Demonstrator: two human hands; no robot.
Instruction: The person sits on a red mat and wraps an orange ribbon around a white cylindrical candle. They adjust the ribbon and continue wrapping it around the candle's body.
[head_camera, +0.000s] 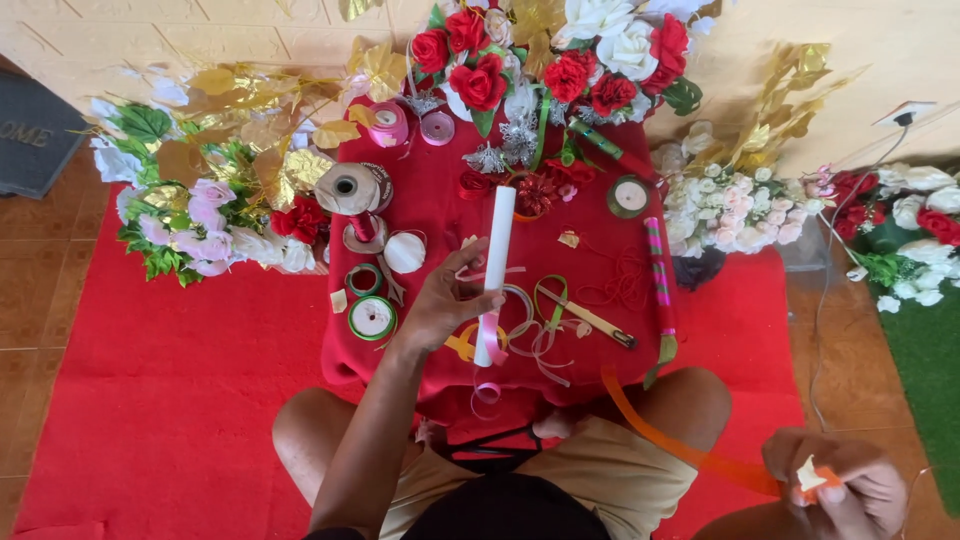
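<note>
My left hand (445, 300) grips a long white tube (496, 270) near its lower end, holding it over the small table draped in red cloth (420, 215). A pink ribbon (488, 340) curls around the bottom of the tube. My right hand (838, 482) is low at the right, beside my knee, pinching the end of an orange ribbon (680, 445). That ribbon stretches in a line from the table's front edge to my right fingers.
On the cloth lie several ribbon spools (371, 318), loose ribbon loops (540, 325), scissors (598, 322) and a striped stick (658, 275). Artificial flower bunches (215, 215) ring the table at left, back (560, 60) and right (905, 230). A red mat (170, 400) covers the tiled floor.
</note>
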